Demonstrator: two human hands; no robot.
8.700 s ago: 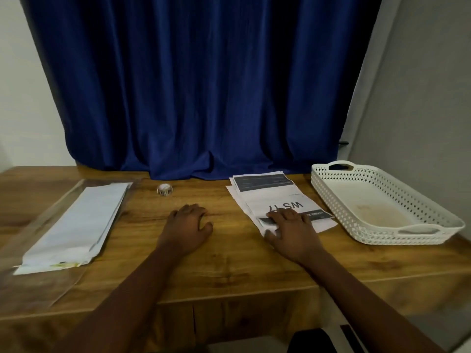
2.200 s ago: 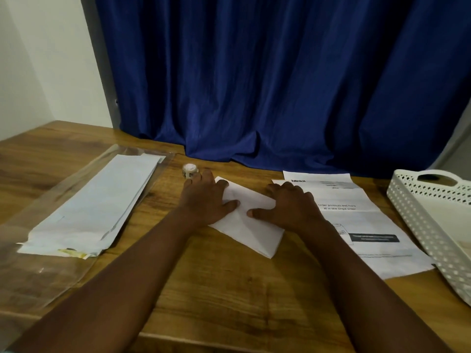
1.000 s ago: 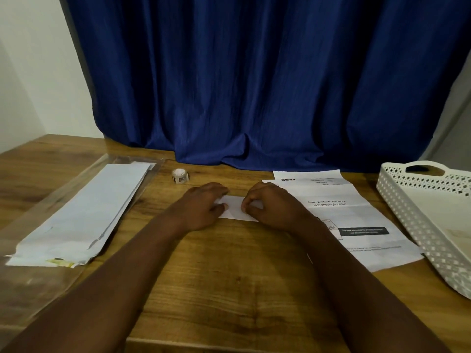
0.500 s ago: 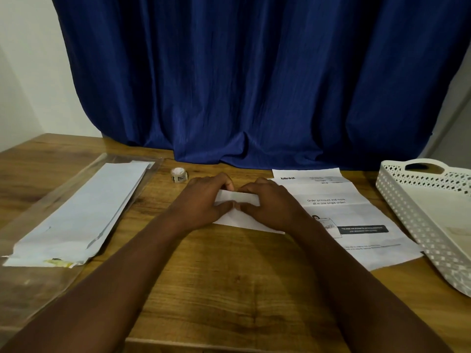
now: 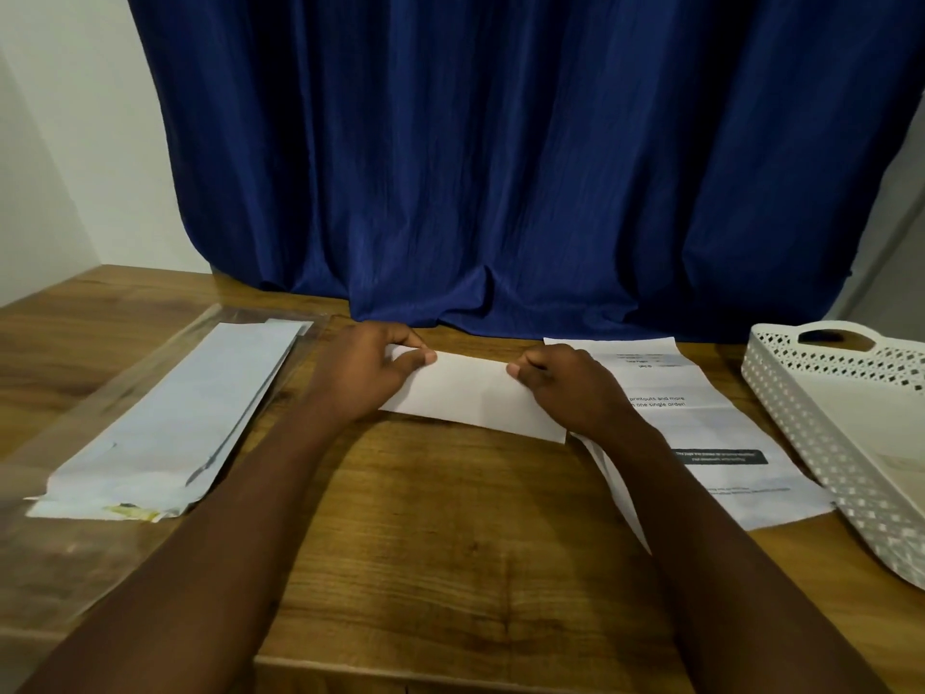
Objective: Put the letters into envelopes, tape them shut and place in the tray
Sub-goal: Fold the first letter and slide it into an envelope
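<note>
White paper fills the middle: a folded letter point(image 5: 475, 393) lies on the wooden table point(image 5: 450, 543), pinched at both ends. Left hand point(image 5: 360, 373) curls thumb and fingers over its left end; right hand point(image 5: 565, 388) nips the right end with bent fingers. Just right of the right-hand fingers lies a stack of printed letters point(image 5: 711, 428), and beyond it the white perforated tray point(image 5: 801, 403). Left of the left-hand fingers, envelopes point(image 5: 170, 418) lie on a clear plastic sleeve point(image 5: 60, 543).

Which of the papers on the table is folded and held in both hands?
The blank white folded letter at centre, pinched at its ends by left hand and right hand; the others lie flat.
</note>
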